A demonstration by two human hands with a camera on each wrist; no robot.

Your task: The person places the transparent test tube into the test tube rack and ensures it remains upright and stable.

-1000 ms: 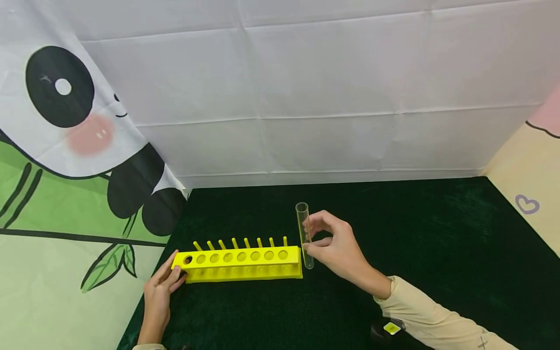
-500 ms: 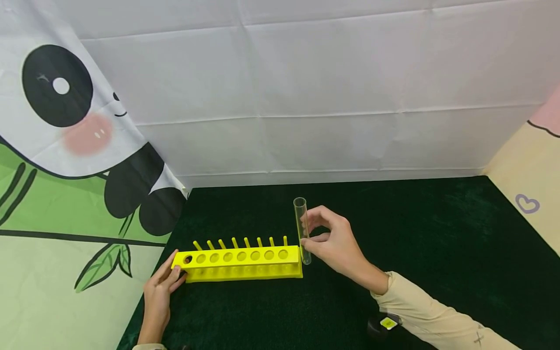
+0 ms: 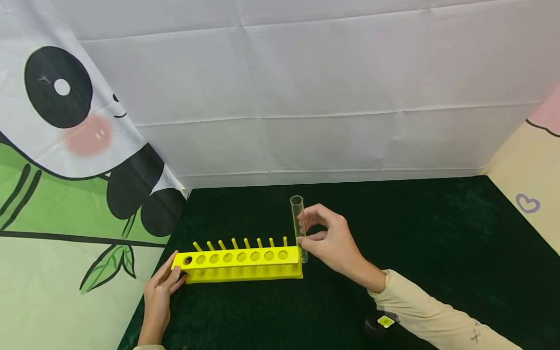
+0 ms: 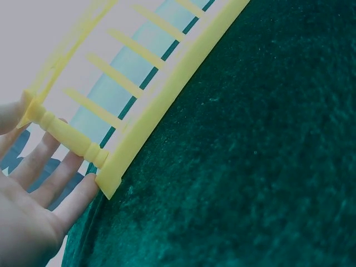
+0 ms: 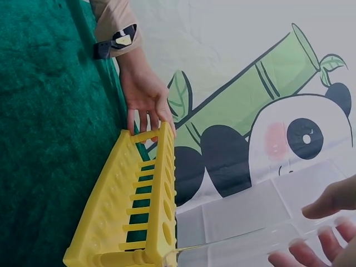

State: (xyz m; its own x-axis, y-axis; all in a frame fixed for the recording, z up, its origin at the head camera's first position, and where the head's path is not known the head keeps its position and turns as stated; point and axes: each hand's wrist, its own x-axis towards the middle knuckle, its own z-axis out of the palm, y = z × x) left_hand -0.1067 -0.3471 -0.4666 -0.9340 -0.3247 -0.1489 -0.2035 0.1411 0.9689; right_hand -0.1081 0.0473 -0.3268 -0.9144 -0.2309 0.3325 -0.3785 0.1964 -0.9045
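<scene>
1. The right hand (image 3: pixel 336 244) has a clear test tube (image 3: pixel 296 219) pinched between its thumb and fingertips, closed just as far as the glass allows; the right-wrist view has this hand only partly in frame.

2. The tube stands nearly upright, mouth up, just beside the right end of the yellow rack (image 3: pixel 243 265). Whether its foot touches the rack there, I can't tell from where I stand.

3. Over at the rack's other end, the left hand (image 3: pixel 158 288) grips the corner, thumb on the top bar (image 4: pixel 62 54) and fingers behind and along the end post (image 4: pixel 71 136). It looks to me like a steadying hold.

4. The rack sits level, eight round holes along its top and a row of slim pegs (image 3: pixel 246 242) behind; I see no tube in any hole.

5. I'd judge the step in hand to be bringing tube and rack together. If the tube is meant for a hole, the next move calls for raising its foot above the top bar, shifting it inward and lining it up straight, the left hand keeping the rack still.

6. Beneath everything lies a dark green cloth (image 3: pixel 415 233); behind hangs a white sheet (image 3: pixel 328 87), with a panda print (image 3: pixel 59 102) off to the left.
</scene>
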